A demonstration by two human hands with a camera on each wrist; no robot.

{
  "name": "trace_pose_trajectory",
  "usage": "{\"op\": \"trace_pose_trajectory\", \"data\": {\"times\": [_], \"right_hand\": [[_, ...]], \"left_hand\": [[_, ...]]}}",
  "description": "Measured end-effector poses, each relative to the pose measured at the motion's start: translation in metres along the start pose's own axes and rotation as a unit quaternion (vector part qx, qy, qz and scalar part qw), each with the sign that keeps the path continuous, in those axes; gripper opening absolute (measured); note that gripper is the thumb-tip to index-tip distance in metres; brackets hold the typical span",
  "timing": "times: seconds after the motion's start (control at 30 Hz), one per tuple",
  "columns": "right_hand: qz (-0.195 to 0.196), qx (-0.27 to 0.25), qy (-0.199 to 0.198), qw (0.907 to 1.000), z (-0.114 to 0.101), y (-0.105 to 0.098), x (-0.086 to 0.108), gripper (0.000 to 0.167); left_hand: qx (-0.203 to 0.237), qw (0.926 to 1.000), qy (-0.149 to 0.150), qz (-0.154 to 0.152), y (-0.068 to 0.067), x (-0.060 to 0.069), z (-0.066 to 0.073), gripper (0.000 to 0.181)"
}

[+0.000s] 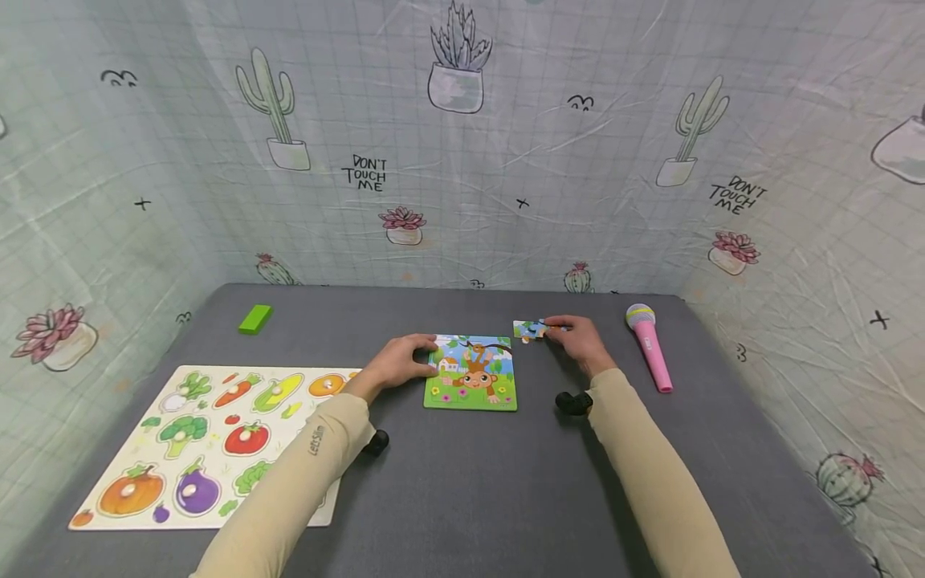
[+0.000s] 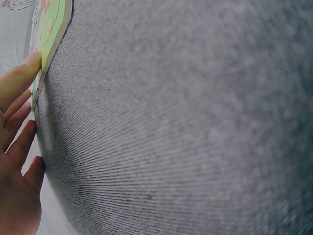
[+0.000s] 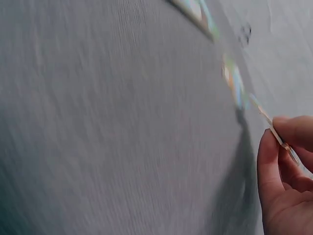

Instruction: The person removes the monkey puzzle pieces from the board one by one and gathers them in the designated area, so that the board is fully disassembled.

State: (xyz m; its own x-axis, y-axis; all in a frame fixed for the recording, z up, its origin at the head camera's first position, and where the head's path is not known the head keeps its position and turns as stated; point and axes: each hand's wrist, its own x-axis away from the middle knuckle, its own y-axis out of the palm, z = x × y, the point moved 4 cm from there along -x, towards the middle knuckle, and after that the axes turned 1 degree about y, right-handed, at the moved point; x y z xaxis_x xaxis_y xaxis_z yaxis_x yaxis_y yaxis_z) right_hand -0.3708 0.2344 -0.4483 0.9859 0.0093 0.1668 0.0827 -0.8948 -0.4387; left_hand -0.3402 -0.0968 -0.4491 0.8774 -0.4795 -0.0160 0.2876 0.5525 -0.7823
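A square jigsaw puzzle with a monkey picture lies on the dark table. My left hand rests at its left side, its thumb and fingertips touching the edge. In the left wrist view, the thumb meets the puzzle's border while the other fingers spread loosely beside it. To the right of the puzzle, my right hand pinches a thin puzzle piece between thumb and fingers. More colourful puzzle pieces lie just left of that hand; their exact shapes are hard to tell.
At the left lies a white vegetable peg board, partly covered by my left sleeve. Behind it is a green block. A pink toy microphone lies on the right. Patterned cloth hangs around the table.
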Motion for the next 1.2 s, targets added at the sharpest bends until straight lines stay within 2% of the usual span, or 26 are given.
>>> {"op": "trace_pose_trajectory", "data": {"times": [0.1, 0.2, 0.43, 0.5, 0.73, 1.2], "right_hand": [[0.009, 0.002, 0.015, 0.9998, 0.009, -0.01, -0.004, 0.033], [0.011, 0.027, 0.015, 0.9995, 0.013, -0.014, -0.008, 0.033], [0.019, 0.131, -0.016, 0.9911, 0.005, -0.018, -0.014, 0.028], [0.021, 0.152, -0.013, 0.9881, 0.003, -0.018, -0.014, 0.027], [0.021, 0.171, 0.0, 0.9851, 0.003, -0.017, -0.014, 0.026], [-0.002, 0.2, -0.043, 0.9789, 0.012, -0.024, -0.014, 0.034]], "left_hand": [[-0.001, 1.0, 0.001, -0.003, 0.001, 0.0, -0.001, 0.047], [-0.001, 1.0, 0.0, -0.004, 0.001, 0.0, -0.002, 0.047], [-0.001, 1.0, -0.003, -0.003, 0.0, -0.001, -0.001, 0.047], [-0.004, 1.0, -0.002, -0.004, 0.0, -0.001, -0.001, 0.047], [-0.007, 1.0, 0.0, -0.007, 0.0, -0.002, -0.001, 0.047], [-0.005, 1.0, 0.001, -0.007, 0.001, -0.001, -0.002, 0.047]]}}
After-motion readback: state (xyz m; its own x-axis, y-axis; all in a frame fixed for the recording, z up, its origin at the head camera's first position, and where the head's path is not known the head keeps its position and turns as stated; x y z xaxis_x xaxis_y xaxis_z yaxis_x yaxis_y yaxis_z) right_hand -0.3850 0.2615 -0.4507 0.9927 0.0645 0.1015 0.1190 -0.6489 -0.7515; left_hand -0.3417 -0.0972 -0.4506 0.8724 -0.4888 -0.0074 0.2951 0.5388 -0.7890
